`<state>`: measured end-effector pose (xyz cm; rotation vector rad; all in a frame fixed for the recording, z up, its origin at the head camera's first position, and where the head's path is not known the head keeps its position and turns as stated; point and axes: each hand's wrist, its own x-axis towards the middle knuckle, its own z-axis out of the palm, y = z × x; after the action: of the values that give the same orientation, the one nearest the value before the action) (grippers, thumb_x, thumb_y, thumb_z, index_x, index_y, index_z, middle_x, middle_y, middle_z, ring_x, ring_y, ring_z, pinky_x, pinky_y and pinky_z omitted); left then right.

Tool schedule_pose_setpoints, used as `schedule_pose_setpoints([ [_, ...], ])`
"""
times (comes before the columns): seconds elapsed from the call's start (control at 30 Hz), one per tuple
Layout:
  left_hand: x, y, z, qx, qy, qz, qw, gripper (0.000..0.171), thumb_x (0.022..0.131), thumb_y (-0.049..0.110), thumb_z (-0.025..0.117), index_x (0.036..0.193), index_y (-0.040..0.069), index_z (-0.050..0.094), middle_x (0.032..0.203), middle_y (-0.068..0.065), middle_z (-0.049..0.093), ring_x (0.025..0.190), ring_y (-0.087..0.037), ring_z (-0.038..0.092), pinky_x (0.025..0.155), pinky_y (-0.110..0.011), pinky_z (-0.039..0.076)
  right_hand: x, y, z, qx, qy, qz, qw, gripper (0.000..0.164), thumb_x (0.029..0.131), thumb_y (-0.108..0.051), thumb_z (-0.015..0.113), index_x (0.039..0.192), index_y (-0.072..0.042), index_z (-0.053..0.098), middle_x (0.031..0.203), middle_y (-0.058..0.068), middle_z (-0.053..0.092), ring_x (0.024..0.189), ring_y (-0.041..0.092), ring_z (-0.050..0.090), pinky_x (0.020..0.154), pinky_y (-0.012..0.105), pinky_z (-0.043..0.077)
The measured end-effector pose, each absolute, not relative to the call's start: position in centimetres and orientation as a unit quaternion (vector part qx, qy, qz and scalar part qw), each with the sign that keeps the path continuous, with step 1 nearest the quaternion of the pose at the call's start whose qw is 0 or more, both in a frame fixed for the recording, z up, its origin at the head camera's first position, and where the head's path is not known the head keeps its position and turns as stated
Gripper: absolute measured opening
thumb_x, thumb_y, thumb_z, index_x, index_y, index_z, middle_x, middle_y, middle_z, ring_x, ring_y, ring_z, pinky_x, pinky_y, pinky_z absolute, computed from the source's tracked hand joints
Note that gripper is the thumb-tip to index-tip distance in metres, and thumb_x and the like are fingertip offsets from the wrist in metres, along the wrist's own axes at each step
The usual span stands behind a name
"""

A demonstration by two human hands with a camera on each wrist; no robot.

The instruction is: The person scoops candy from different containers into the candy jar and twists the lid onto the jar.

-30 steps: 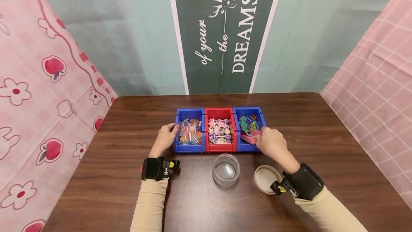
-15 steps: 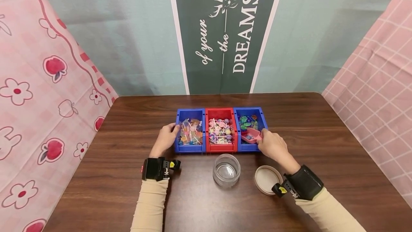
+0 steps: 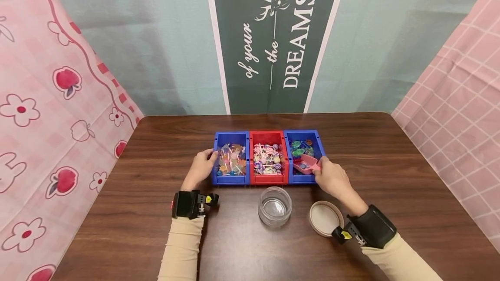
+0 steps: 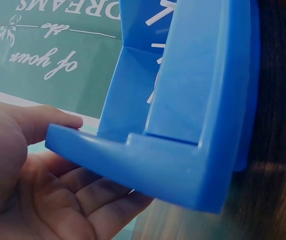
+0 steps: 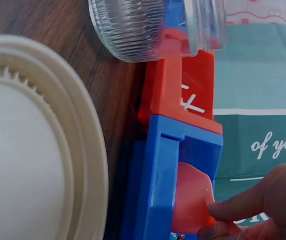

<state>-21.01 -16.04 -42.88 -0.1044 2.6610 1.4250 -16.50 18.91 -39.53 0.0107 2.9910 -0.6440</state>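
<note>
My right hand (image 3: 334, 180) holds a pink scoop (image 3: 306, 164) by its handle, with thumb and fingers pinching it in the right wrist view. The scoop's bowl lies inside the right blue bin (image 3: 301, 179), by green and blue candy-like pieces (image 3: 298, 145), and something small sits in it. At the left blue bin (image 3: 230, 180), my left hand (image 3: 201, 168) grips the outer side wall, thumb over the rim and fingers outside, as the left wrist view shows. That bin contains stick candies and orange and blue pieces (image 3: 232, 159). Between them stands a red bin (image 3: 268, 179) of small lollipops (image 3: 267, 155).
A clear glass jar (image 3: 274, 207) without a lid stands in front of the red bin. To its right a round cream lid (image 3: 325, 219) lies on the brown wooden table (image 3: 156, 151), near my right wrist. Curtains (image 3: 168, 55) hang behind and at both sides.
The scoop has turned so its bowl faces up more and shows more fully over the right bin. My right hand shifted a little with it. My left hand keeps its place.
</note>
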Motion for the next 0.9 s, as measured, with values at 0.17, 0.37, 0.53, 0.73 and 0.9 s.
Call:
schedule_pose_setpoints([
  [0.17, -21.1, -16.1, -43.0, -0.036, 0.879, 0.472, 0.065, 0.044, 0.104, 0.023, 0.041, 0.137, -0.004, 0.049, 0.124, -0.023, 0.061, 0.103, -0.028, 0.057, 0.096, -0.044, 0.05, -16.2, 19.0, -39.0, 0.002, 0.976, -0.216, 0.033, 0.017, 0.089, -0.012, 0.058, 0.09, 0.003, 0.05, 0.07, 0.013, 0.053, 0.063, 0.025, 0.049, 0.054, 0.029, 0.033],
  [0.37, -21.2, -16.1, -42.9, -0.035, 0.88, 0.469, 0.064, 0.043, 0.104, 0.024, 0.04, 0.136, -0.004, 0.05, 0.125, -0.024, 0.061, 0.104, -0.028, 0.057, 0.098, -0.046, 0.049, -15.9, 19.5, -39.1, -0.002, 0.972, -0.234, 0.026, 0.017, 0.089, -0.012, 0.058, 0.091, 0.003, 0.051, 0.069, 0.013, 0.054, 0.063, 0.024, 0.049, 0.054, 0.028, 0.033],
  [0.53, -21.3, -16.2, -42.8, -0.033, 0.881, 0.467, 0.065, 0.044, 0.104, 0.024, 0.039, 0.137, -0.003, 0.049, 0.128, -0.024, 0.06, 0.107, -0.03, 0.056, 0.102, -0.048, 0.048, -15.8, 19.9, -39.8, -0.001, 0.967, -0.254, 0.005, 0.016, 0.089, -0.011, 0.058, 0.092, 0.003, 0.051, 0.068, 0.011, 0.053, 0.061, 0.023, 0.048, 0.053, 0.027, 0.033],
  [0.73, -21.2, -16.3, -43.0, -0.025, 0.886, 0.459, 0.061, 0.042, 0.104, 0.024, 0.04, 0.135, -0.003, 0.051, 0.12, -0.022, 0.063, 0.099, -0.026, 0.057, 0.092, -0.041, 0.051, -15.1, 20.5, -40.0, -0.005, 0.959, -0.282, 0.02, 0.021, 0.092, -0.013, 0.058, 0.098, 0.006, 0.051, 0.068, 0.009, 0.049, 0.063, 0.02, 0.047, 0.054, 0.027, 0.033],
  [0.9, -21.1, -16.3, -43.2, -0.017, 0.886, 0.461, 0.046, 0.04, 0.103, 0.022, 0.042, 0.131, -0.004, 0.054, 0.116, -0.022, 0.064, 0.095, -0.025, 0.057, 0.086, -0.038, 0.051, -14.8, 21.2, -40.8, -0.002, 0.954, -0.3, 0.011, 0.022, 0.091, -0.011, 0.059, 0.102, 0.007, 0.051, 0.071, 0.01, 0.049, 0.064, 0.019, 0.045, 0.054, 0.025, 0.033],
])
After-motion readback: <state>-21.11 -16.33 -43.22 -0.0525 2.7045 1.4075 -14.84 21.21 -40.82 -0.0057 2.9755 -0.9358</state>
